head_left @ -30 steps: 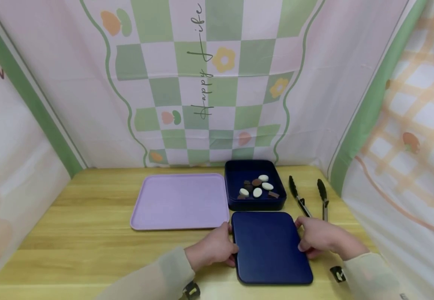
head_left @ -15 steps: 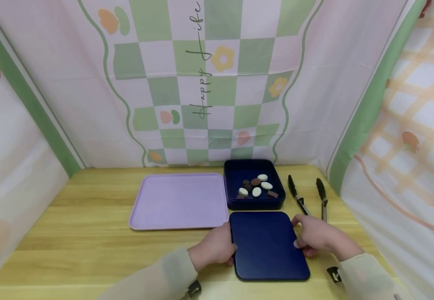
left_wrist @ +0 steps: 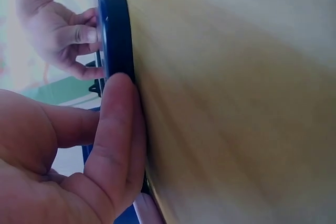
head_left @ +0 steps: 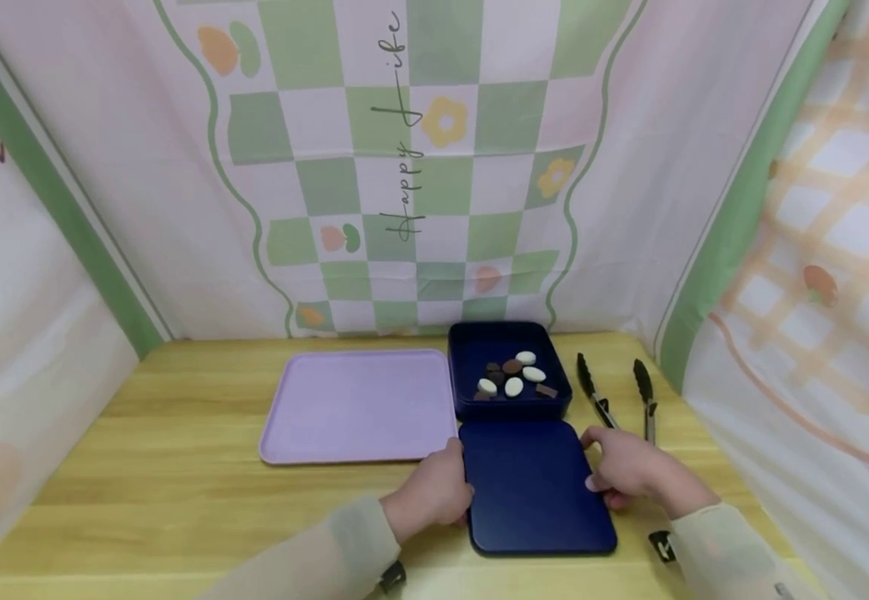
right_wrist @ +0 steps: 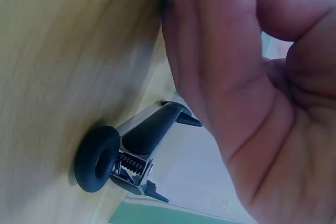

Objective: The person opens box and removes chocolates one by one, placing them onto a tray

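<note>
A flat, dark blue, rounded-square lid (head_left: 539,492) lies in front of the matching box (head_left: 565,400), its far edge right at the box's near wall. My left hand (head_left: 434,487) holds the lid by its left edge. On the opposite edge, the right hand (head_left: 632,468) grips it with thumb and fingers. The left wrist view shows the lid's thick rim (left_wrist: 116,32) low over the wood, with the left fingers against it. Inside the box are several white oval candies (head_left: 534,374) and brown chocolate-like pieces (head_left: 512,367).
Left of the box is a lilac tray (head_left: 362,404). Tongs with black tips (head_left: 591,387) lie to the right, their handles partly behind the right hand; a ring-shaped black end (right_wrist: 97,158) shows in the right wrist view. Patterned curtains (head_left: 445,183) enclose the wooden table (head_left: 179,492).
Both hands have shifted the lid slightly forward and a little left, closing the small gap to the box. Box, tray and tongs stay in place.
</note>
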A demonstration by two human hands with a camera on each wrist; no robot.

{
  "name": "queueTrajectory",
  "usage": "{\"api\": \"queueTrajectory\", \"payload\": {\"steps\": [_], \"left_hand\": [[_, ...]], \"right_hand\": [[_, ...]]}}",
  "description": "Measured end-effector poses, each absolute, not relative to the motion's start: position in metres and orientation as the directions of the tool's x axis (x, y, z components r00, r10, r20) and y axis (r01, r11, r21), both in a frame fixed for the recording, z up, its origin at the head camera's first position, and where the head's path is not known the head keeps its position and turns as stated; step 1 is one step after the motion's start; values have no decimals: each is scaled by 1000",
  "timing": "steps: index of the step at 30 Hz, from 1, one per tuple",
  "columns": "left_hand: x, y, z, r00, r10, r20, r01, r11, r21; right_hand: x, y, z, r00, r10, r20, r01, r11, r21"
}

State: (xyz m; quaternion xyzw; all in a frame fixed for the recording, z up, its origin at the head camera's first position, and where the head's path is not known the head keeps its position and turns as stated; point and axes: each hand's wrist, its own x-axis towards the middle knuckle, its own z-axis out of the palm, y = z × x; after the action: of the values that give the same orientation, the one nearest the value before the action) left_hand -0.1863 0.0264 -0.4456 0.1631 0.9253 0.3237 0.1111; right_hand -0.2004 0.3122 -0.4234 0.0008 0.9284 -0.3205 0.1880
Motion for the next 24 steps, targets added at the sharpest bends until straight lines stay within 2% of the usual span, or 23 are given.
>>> {"api": "queueTrajectory", "payload": {"steps": [24], "left_hand": [[-197, 29, -446, -932, 360, -38, 289, 804, 519]], "right_hand": [[-208, 306, -420, -929, -120, -350, 99, 831, -548]]}}
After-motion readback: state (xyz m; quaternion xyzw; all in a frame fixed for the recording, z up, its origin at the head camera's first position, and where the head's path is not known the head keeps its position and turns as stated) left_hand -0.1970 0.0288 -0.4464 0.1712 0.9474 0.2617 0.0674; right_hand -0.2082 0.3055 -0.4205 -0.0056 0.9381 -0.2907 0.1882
